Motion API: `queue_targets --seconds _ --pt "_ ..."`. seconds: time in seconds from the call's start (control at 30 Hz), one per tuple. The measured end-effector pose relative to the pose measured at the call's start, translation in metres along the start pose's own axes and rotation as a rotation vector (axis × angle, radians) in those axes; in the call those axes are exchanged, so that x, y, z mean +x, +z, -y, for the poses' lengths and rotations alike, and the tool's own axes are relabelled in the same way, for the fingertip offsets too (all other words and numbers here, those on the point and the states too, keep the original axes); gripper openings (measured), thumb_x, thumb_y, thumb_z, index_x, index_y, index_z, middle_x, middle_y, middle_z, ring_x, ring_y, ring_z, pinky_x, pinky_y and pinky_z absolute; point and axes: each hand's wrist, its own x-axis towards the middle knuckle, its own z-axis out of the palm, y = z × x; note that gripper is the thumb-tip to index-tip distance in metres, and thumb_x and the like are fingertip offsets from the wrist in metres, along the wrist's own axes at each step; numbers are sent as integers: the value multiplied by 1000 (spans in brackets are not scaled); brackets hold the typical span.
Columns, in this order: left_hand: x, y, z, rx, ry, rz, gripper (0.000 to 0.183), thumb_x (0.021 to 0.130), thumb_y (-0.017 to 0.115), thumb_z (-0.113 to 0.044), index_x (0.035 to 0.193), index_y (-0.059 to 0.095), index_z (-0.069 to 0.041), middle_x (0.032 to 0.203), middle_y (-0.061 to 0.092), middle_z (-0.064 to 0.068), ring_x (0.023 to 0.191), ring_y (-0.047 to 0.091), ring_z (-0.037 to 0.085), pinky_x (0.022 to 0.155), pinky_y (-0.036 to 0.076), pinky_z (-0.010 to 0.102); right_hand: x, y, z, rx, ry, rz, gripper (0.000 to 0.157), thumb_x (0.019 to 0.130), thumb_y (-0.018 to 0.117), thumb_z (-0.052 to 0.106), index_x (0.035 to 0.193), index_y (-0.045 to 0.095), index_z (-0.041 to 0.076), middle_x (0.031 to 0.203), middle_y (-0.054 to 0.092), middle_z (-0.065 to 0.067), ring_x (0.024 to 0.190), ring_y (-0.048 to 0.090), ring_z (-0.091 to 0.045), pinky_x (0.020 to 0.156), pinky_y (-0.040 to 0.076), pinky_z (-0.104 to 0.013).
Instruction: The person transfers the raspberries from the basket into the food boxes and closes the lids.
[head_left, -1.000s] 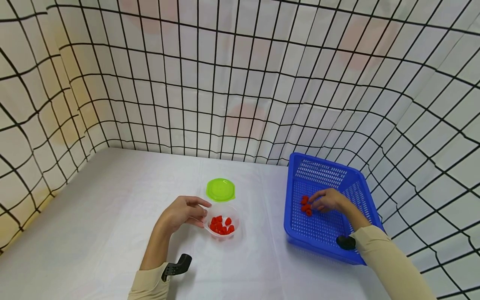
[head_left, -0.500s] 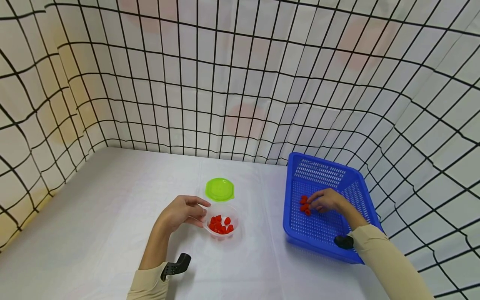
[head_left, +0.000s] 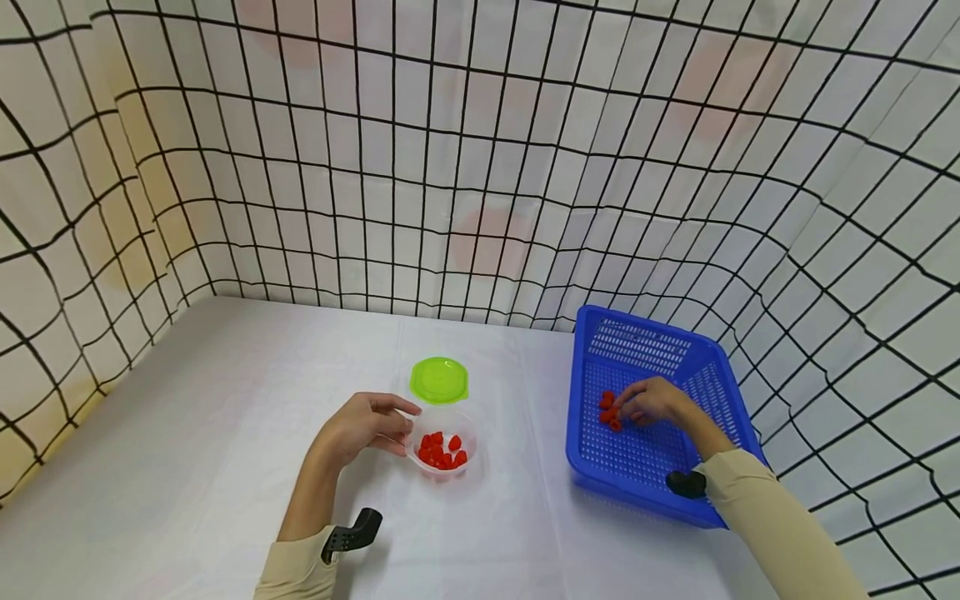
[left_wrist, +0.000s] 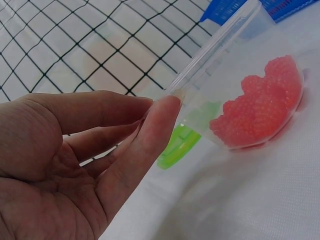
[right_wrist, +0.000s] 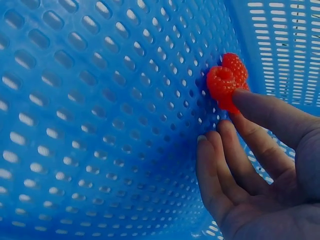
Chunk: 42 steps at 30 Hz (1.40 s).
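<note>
In the head view a clear plastic bowl (head_left: 470, 425) stands on the white cloth with several red raspberries (head_left: 432, 451) inside. My left hand (head_left: 365, 427) pinches the bowl's rim at its left side; the left wrist view shows thumb and fingertips meeting there. Over on the right, my right hand (head_left: 651, 400) reaches down into a blue plastic basket (head_left: 637, 492). Its thumb and index finger pinch a raspberry (right_wrist: 222, 82) at the edge of a small cluster on the basket floor, while the other fingers rest curled near the perforated bottom.
A green lid (head_left: 439, 380) lies flat just behind the bowl. Black grid netting (head_left: 465, 167) over white sheeting rises at the back and both sides. White cloth (head_left: 525, 500) covers the table between bowl and basket.
</note>
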Motion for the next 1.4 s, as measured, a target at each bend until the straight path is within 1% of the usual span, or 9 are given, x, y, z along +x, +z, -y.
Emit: queue_targets --seconds 0.17,0.3,0.43,0.53,0.67,0.93,1.1,1.23,1.4 --pt "1 1 1 2 1 7 32 93 61 -1 122 64 12 81 64 9 72 64 19 69 65 36 -5 -2 3 1 -12 -7 20 89 73 6 107 74 -3 109 72 -19 94 71 -28 84 63 -44" --pt "0 1 0 7 -2 9 33 93 62 -1 123 64 12 81 64 9 72 64 19 69 65 36 -11 -8 8 -24 -33 -15 19 91 70 6 107 73 -2 108 71 -18 96 70 -28 86 62 -46" --pt "0 1 -2 13 -10 3 33 93 63 -2 123 64 12 81 64 10 71 64 19 69 65 35 -18 -17 19 -35 -65 -19 22 93 68 9 111 72 -2 108 72 -17 100 69 -31 90 61 -48" --pt "0 1 -2 16 -11 1 33 94 62 -2 123 64 12 82 64 10 72 64 20 69 65 35 -21 -22 29 -11 -78 -8 25 94 68 11 116 70 -2 112 72 -18 107 69 -38 95 59 -51" --pt "0 1 -1 15 -12 0 32 94 61 -2 123 64 11 83 64 10 73 64 20 69 65 35 -24 -26 42 5 -109 4 29 95 69 13 120 68 -2 118 70 -21 112 68 -40 98 57 -51" --pt "0 0 -1 16 -7 5 31 95 60 -3 123 64 11 83 65 10 74 64 21 69 65 35 -26 -27 63 -1 -195 4 29 95 70 18 119 69 2 120 70 -20 110 70 -35 96 59 -47" --pt "0 0 0 20 -6 2 31 94 60 -3 122 65 10 83 65 10 74 64 21 69 65 35 -28 -25 74 -19 -225 3 27 93 72 19 115 70 4 115 72 -16 105 71 -32 92 61 -43" --pt "0 0 0 17 -7 2 32 94 60 -3 123 65 11 84 65 10 74 64 21 69 65 35 -31 -23 85 -20 -247 10 27 93 72 20 114 69 5 115 72 -16 103 71 -31 91 61 -44" --pt "0 0 0 21 -9 -1 32 94 61 -3 123 64 11 84 65 10 74 64 20 69 65 35 -35 -18 104 -14 -275 20 28 92 73 22 114 69 6 115 72 -15 101 72 -27 95 60 -47"
